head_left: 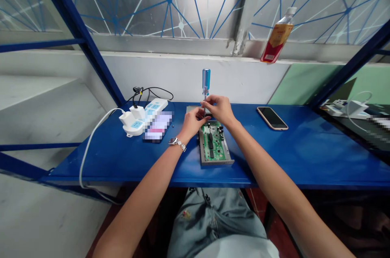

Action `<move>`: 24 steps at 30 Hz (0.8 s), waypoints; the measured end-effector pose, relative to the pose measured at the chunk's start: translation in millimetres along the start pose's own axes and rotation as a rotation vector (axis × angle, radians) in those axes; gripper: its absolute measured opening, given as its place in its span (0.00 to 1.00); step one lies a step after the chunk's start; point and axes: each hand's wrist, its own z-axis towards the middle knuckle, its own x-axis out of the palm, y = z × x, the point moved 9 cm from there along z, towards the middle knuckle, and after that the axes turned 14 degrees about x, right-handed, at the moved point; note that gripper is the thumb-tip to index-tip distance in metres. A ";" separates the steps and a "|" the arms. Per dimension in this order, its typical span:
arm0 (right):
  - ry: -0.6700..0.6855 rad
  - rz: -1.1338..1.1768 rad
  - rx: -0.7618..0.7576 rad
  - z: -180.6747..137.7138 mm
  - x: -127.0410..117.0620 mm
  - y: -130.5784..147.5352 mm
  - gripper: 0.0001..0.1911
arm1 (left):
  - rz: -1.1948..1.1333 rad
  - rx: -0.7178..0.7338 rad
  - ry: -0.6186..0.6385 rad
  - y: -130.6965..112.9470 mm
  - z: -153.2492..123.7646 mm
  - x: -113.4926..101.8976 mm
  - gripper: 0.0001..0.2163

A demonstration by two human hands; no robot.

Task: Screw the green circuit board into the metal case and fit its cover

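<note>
A screwdriver [206, 81] with a clear blue handle stands upright, its tip down at the far end of a green circuit board [215, 145] that lies in a grey metal tray [217, 161] on the blue table [289, 152]. My right hand [221, 108] is closed around the screwdriver's shaft just below the handle. My left hand [192, 120], with a watch on its wrist, is closed in a pinch beside the shaft near the board's far edge; its fingertips touch the shaft or something tiny that I cannot make out.
A white power strip [143, 116] with plugged-in chargers and cables lies at the left, beside a blurred flat object [157, 126]. A phone [272, 118] lies face up at the right. A bottle [278, 37] leans on the window ledge. Blue frame posts flank the table.
</note>
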 end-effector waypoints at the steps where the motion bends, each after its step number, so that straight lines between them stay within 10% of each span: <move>1: -0.009 -0.002 0.001 0.2 0.0 0.5 0.12 | 0.001 -0.004 -0.006 0.9 -0.1 0.0 0.12; 13: -0.093 -0.047 0.014 -1.0 -4.0 4.2 0.15 | -0.133 -0.072 -0.037 9.7 -1.6 0.7 0.09; 24: 0.263 0.157 -0.072 -7.3 3.1 12.4 0.14 | -0.138 -0.034 0.037 4.3 -1.8 2.5 0.07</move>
